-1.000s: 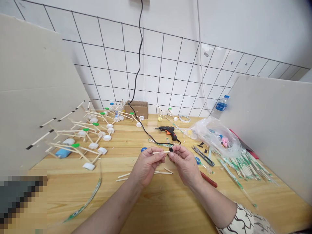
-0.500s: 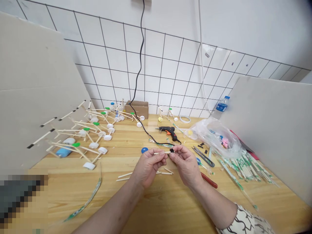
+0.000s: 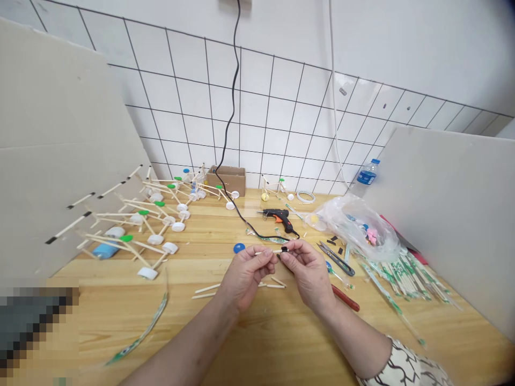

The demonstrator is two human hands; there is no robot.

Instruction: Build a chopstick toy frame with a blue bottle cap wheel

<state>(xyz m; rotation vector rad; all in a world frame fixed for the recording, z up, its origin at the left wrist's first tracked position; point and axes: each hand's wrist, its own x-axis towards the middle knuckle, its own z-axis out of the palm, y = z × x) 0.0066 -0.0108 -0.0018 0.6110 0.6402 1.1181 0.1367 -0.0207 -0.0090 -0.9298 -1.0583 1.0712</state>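
Between thumb and fingers, my left hand (image 3: 247,273) pinches a short pale wooden stick (image 3: 274,252) that points to the right. At the stick's right end my right hand (image 3: 308,271) is closed on a small black strip (image 3: 284,249), which touches the stick. Whether the strip wraps fully round it I cannot tell. Beneath my hands lie several loose wooden sticks (image 3: 207,291), partly covered by the left forearm. A blue bottle cap (image 3: 238,248) rests just left of my left hand. Several cut black strips (image 3: 331,241) lie beyond my right hand.
A black glue gun (image 3: 277,215) lies behind my hands, its cord running up the wall. Thread snips (image 3: 338,258) and red-handled pliers (image 3: 345,298) are at the right, near wrapped chopsticks (image 3: 410,276) and a plastic bag (image 3: 350,220). Stick-built bicycle models (image 3: 148,236) crowd the left.
Both hands hold nearly the same place and grip, still on the stick and the black strip. The whole view has shifted very slightly.
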